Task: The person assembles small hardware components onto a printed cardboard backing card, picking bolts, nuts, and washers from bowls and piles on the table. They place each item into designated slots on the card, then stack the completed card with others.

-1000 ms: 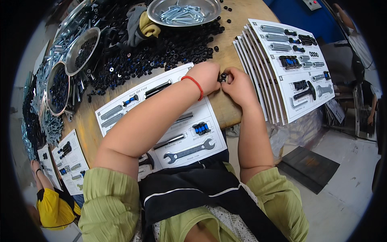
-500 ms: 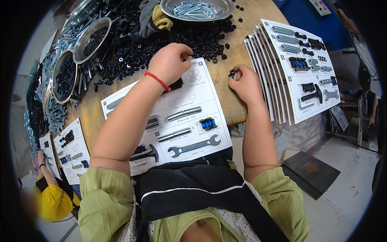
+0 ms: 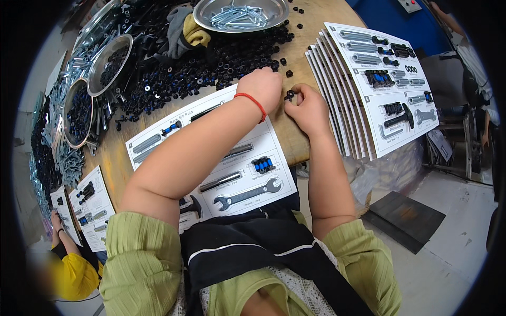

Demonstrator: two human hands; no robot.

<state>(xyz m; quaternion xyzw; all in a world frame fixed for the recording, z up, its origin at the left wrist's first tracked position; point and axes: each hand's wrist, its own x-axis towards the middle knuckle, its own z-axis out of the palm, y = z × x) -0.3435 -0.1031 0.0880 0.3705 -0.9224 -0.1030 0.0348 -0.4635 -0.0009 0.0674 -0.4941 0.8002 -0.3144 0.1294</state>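
A printed white card (image 3: 284, 181) lies in front of me, with a wrench (image 3: 247, 195), metal sleeves (image 3: 220, 180) and black bolts with blue bands (image 3: 263, 165) on it. My left hand (image 3: 261, 88) is closed above its upper right corner, fingers curled; what they hold, if anything, is hidden. Just to the right, my right hand (image 3: 310, 109) pinches small black nuts (image 3: 289, 95) between thumb and fingers over the wooden table. Beyond my left hand spreads a heap of loose black nuts and bolts (image 3: 232, 67). My left forearm covers the middle of the card.
A metal tray (image 3: 203, 18) of silver pins stands at the back, beside a grey and yellow glove (image 3: 195, 32). Metal bowls (image 3: 95, 90) of hardware lean at left. Stacked cards (image 3: 369, 142) stand at right. A co-worker in yellow sleeves (image 3: 79, 274) is at far left.
My left hand has moved right, from over the heap's near edge toward my right hand. My right hand keeps its pinch on the nuts. The whole view has shifted slightly.
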